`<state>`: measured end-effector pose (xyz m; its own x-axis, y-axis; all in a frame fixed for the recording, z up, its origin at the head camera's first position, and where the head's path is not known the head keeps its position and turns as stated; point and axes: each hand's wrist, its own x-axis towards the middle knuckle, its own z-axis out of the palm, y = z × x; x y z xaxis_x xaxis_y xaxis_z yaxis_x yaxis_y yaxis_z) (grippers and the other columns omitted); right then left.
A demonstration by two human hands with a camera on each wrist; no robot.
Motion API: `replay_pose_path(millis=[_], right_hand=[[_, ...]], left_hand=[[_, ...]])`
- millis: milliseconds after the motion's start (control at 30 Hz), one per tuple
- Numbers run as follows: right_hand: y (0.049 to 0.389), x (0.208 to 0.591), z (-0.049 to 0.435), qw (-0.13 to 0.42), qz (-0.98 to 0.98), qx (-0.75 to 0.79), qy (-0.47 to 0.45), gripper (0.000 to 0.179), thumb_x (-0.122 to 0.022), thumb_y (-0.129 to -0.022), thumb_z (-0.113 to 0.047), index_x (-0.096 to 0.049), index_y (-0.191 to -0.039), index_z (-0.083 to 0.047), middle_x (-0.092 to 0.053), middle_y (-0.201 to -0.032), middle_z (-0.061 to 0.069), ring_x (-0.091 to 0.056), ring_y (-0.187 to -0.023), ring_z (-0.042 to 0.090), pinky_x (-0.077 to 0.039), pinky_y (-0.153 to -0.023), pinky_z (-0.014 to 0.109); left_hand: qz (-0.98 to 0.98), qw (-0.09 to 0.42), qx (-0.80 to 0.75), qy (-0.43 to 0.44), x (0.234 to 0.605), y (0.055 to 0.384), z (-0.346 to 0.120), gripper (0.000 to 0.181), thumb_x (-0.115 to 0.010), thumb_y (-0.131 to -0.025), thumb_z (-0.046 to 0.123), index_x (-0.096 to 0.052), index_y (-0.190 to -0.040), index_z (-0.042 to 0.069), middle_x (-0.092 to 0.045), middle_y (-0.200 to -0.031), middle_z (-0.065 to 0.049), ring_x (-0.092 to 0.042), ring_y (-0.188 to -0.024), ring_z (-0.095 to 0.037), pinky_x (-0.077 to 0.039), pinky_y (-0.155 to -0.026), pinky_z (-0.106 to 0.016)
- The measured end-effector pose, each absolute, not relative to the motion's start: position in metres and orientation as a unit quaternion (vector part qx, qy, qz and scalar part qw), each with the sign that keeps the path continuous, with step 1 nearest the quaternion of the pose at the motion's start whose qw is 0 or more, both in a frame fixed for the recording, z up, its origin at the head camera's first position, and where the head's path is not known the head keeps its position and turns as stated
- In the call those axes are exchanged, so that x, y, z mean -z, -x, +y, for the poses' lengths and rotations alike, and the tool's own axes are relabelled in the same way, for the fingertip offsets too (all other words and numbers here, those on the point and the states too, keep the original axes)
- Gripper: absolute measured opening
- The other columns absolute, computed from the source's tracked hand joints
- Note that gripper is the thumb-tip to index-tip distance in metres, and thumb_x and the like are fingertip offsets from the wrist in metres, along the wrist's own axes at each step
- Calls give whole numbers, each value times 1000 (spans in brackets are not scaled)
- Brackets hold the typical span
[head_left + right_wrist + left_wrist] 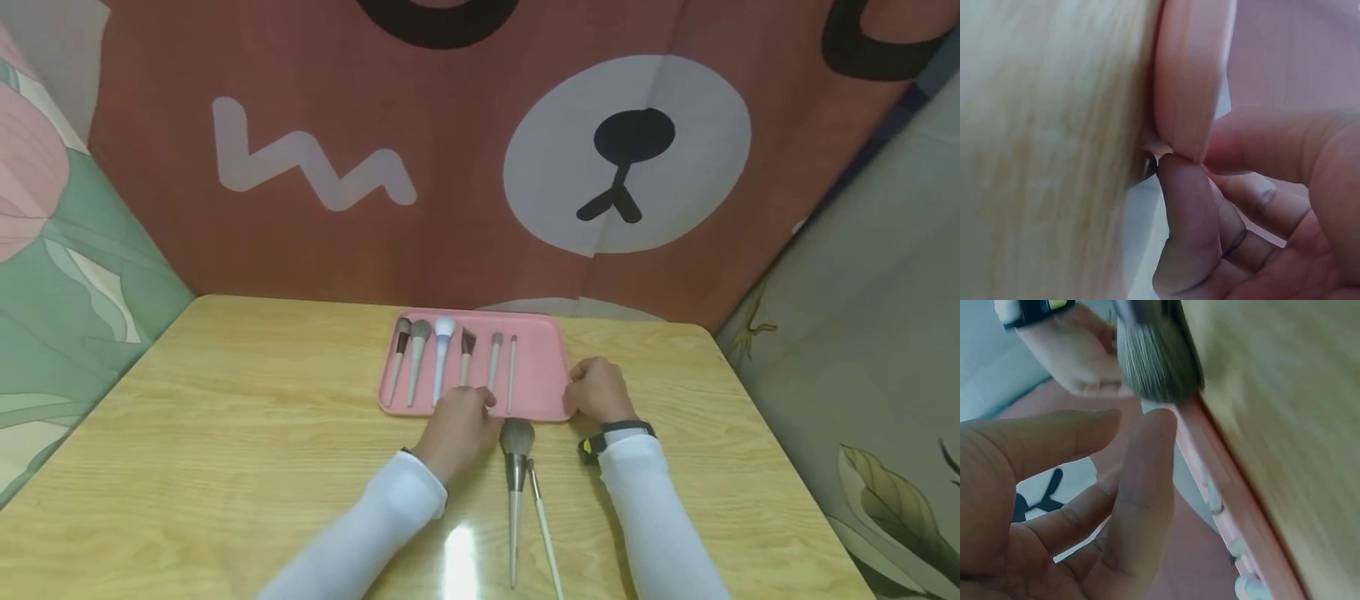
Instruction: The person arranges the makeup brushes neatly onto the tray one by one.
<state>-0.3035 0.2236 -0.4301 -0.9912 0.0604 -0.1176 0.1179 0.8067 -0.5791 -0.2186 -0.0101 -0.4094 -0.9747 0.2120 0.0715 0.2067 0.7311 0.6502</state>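
Note:
A pink tray [543, 367] lies on the table with several makeup brushes in a row on its left and middle parts. My right hand [600, 390] pinches the tray's right edge; in the right wrist view, thumb [1260, 140] and index finger [1188, 212] meet at the rim [1194, 81]. By the front edge is my left hand [459, 429]. Its thumb and index finger stand slightly apart in the left wrist view, with nothing between them. A large fluffy brush [516, 467] lies just in front of the tray, its bristles [1159, 362] toward it.
Beside the large brush lies a thin brush [546, 533] with a pale handle. In the tray are a white-headed brush [443, 342] and a fan-shaped brush [467, 350]. Behind the wooden table [262, 375] hangs a brown cloth [450, 250] with a cartoon face.

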Motion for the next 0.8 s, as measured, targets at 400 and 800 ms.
replay_pose_path(millis=[400, 800], right_hand=[[302, 428, 225, 45, 949, 310, -40, 33, -69, -80, -1, -74, -111, 6, -75, -102, 22, -65, -86, 29, -55, -70, 34], [303, 429, 225, 43, 949, 310, -38, 31, -70, -81, -2, -74, -110, 6, -76, -101, 21, -66, -87, 29, -57, -74, 36]], left_hand=[[928, -11, -335, -165, 417, 188, 4, 24, -81, -92, 23, -69, -90, 3, -65, -73, 0, -53, -58, -5, -49, -55, -17], [960, -27, -233, -154, 422, 174, 9, 41, -88, -82, 45, -66, -79, 11, -62, -68, 1, -56, -57, -12, -49, -52, -27]])
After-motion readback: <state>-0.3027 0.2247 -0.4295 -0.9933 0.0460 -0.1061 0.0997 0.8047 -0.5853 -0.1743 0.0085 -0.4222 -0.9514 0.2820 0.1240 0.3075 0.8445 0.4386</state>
